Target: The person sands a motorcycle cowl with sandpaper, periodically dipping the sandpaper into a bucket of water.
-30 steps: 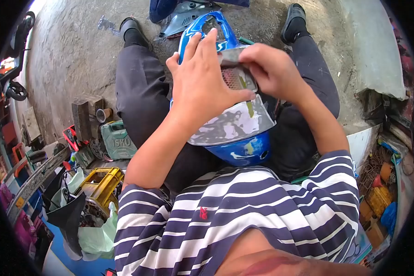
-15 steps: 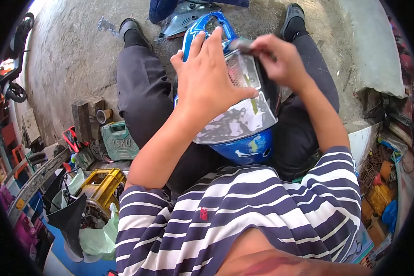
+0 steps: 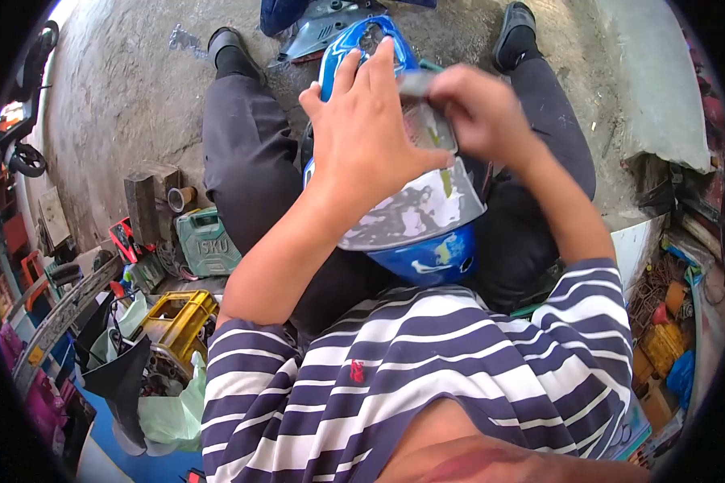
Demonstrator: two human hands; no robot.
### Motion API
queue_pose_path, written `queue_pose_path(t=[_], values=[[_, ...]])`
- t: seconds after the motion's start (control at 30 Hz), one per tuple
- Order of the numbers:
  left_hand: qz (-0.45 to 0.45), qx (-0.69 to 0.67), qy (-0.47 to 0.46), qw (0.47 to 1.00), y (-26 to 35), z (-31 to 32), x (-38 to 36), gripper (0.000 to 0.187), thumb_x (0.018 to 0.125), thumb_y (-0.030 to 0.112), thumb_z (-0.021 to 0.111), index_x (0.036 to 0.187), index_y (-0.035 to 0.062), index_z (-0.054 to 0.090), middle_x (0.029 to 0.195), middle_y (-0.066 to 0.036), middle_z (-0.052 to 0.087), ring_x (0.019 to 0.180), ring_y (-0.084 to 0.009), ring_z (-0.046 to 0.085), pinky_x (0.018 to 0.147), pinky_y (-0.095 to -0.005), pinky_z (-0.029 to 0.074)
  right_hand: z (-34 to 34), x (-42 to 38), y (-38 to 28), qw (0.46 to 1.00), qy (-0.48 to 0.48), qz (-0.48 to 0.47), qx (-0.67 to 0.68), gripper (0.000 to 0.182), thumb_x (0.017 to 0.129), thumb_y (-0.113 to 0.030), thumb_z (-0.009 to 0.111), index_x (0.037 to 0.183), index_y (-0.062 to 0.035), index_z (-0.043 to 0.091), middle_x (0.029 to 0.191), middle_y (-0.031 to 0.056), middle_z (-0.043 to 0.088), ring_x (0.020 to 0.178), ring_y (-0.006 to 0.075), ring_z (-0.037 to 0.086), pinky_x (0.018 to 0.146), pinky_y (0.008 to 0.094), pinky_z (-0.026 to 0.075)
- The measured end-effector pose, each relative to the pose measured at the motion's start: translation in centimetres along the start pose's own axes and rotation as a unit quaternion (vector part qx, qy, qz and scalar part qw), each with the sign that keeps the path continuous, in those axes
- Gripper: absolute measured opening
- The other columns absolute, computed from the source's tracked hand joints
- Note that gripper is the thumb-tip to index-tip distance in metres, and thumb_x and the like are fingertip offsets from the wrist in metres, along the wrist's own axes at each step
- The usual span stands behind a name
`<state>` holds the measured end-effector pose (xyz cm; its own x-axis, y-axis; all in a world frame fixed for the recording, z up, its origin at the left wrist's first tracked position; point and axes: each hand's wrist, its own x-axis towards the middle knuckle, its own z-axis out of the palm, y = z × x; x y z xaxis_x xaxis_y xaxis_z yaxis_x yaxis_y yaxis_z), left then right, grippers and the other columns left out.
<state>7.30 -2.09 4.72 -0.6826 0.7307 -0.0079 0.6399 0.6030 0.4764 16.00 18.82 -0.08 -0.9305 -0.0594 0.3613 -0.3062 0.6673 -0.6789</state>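
Pinching grey strip (image 3: 415,83): right hand (image 3: 483,113); left hand (image 3: 364,133) spread over blue-grey panel (image 3: 415,217); concrete floor (image 3: 137,105); yellow crate (image 3: 187,310) leftward.

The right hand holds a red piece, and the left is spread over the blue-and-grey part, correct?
Not red: in the head view, the right hand holds a grey piece. The left hand is spread over the blue-and-grey part.

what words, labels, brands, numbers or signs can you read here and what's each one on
"ISKU": on the green case, first letter a little unclear
Red emblem on the striped shirt: too small to make out
Blue-and-grey part: no readable lettering
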Motion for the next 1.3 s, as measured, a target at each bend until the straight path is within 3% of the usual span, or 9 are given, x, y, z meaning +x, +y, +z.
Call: queue_pose_path(t=[0.13, 0.23, 0.43, 0.57, 0.7, 0.8, 0.9, 0.97, 1.3], values=[[0.002, 0.012, -0.001, 1.000, -0.2, 0.2, 0.4, 0.142, 0.055, 0.059, 0.101, 0.165, -0.0012, 0.034, 0.158, -0.024, 0.055, 0.155, -0.0366, 0.044, 0.119, -0.0607, 0.030, -0.4, 0.3, 1.2, 0.991, 0.035, 0.126, 0.011, 0.025, 0.088, 0.013, 0.068, 0.108, -0.0019, 0.066, 0.102, 0.0146, 0.072, 0.093, 0.0332, 0.074, 0.084, 0.0384, 0.059], [-0.006, 0.008, -0.007, 1.000, 0.2, 0.1, 0.4, 0.142, 0.055, 0.059, 0.101, 0.165, -0.0010, 0.034, 0.160, -0.023, 0.053, 0.156, -0.0355, 0.043, 0.120, -0.0612, 0.030, 0.4, 0.4, -1.4, 0.999, 0.000, -0.028, 0.023, 0.023, 0.091, 0.011, 0.070, 0.110, -0.0015, 0.068, 0.101, 0.0134, 0.073, 0.091, 0.0281, 0.075, 0.083, 0.0360, 0.060], [-0.008, -0.001, -0.004, 1.000, 0.2, -0.1, 0.4, 0.142, 0.055, 0.059, 0.101, 0.165, -0.0012, 0.035, 0.160, -0.024, 0.054, 0.155, -0.0365, 0.044, 0.119, -0.0615, 0.030, 0.5, 0.4, -1.3, 1.000, 0.002, -0.011, 0.012, 0.022, 0.093, 0.009, 0.069, 0.112, -0.0030, 0.069, 0.100, 0.0133, 0.074, 0.091, 0.0256, 0.076, 0.080, 0.0342, 0.060], [0.002, 0.003, -0.002, 1.000, -0.1, 0.3, 0.4, 0.143, 0.055, 0.058, 0.102, 0.166, -0.0008, 0.032, 0.159, -0.022, 0.055, 0.155, -0.0361, 0.044, 0.119, -0.0609, 0.031, -0.4, -0.2, 2.5, 0.992, 0.035, 0.118, -0.011, 0.021, 0.092, 0.008, 0.070, 0.110, -0.0033, 0.068, 0.100, 0.0137, 0.074, 0.089, 0.0276, 0.076, 0.079, 0.0345, 0.059], [0.002, -0.016, -0.001, 1.000, -0.4, -0.1, 0.2, 0.144, 0.055, 0.057, 0.102, 0.166, -0.0006, 0.031, 0.159, -0.020, 0.055, 0.154, -0.0351, 0.045, 0.119, -0.0599, 0.031, 0.4, 0.3, -1.2, 1.000, 0.018, -0.017, 0.016, 0.020, 0.094, 0.009, 0.069, 0.110, -0.0021, 0.068, 0.098, 0.0159, 0.074, 0.086, 0.0277, 0.076, 0.078, 0.0339, 0.059], [0.003, 0.013, -0.003, 1.000, -0.1, 0.1, 0.2, 0.143, 0.055, 0.055, 0.102, 0.167, -0.0007, 0.031, 0.157, -0.020, 0.057, 0.152, -0.0354, 0.047, 0.118, -0.0587, 0.032, -0.2, -0.1, 1.5, 0.994, 0.023, 0.108, 0.001, 0.025, 0.087, 0.011, 0.069, 0.108, -0.0034, 0.068, 0.103, 0.0162, 0.072, 0.092, 0.0337, 0.074, 0.081, 0.0375, 0.059], [-0.001, -0.004, 0.003, 1.000, 0.2, -0.1, 0.6, 0.144, 0.055, 0.054, 0.102, 0.167, -0.0008, 0.030, 0.156, -0.020, 0.058, 0.151, -0.0352, 0.049, 0.118, -0.0584, 0.032, 0.6, 0.4, -1.3, 0.999, 0.012, -0.026, 0.028, 0.023, 0.089, 0.011, 0.067, 0.107, -0.0033, 0.067, 0.099, 0.0151, 0.072, 0.089, 0.0318, 0.074, 0.079, 0.0372, 0.058], [0.009, -0.003, 0.009, 1.000, -0.2, 0.1, 0.4, 0.145, 0.055, 0.054, 0.102, 0.167, -0.0009, 0.029, 0.155, -0.019, 0.059, 0.150, -0.0352, 0.049, 0.117, -0.0580, 0.032, -0.1, 0.1, 1.5, 0.995, 0.030, 0.096, 0.010, 0.023, 0.089, 0.011, 0.068, 0.108, -0.0029, 0.067, 0.099, 0.0151, 0.072, 0.089, 0.0319, 0.073, 0.080, 0.0397, 0.059], [0.014, -0.016, 0.023, 1.000, -0.1, 0.2, 0.8, 0.153, 0.051, 0.054, 0.104, 0.171, 0.0037, 0.023, 0.149, -0.018, 0.063, 0.147, -0.0336, 0.052, 0.114, -0.0596, 0.033, 0.3, 0.4, -1.1, 0.999, -0.013, -0.031, 0.015, 0.019, 0.093, 0.009, 0.070, 0.108, -0.0029, 0.069, 0.099, 0.0145, 0.073, 0.088, 0.0319, 0.074, 0.079, 0.0377, 0.059]])
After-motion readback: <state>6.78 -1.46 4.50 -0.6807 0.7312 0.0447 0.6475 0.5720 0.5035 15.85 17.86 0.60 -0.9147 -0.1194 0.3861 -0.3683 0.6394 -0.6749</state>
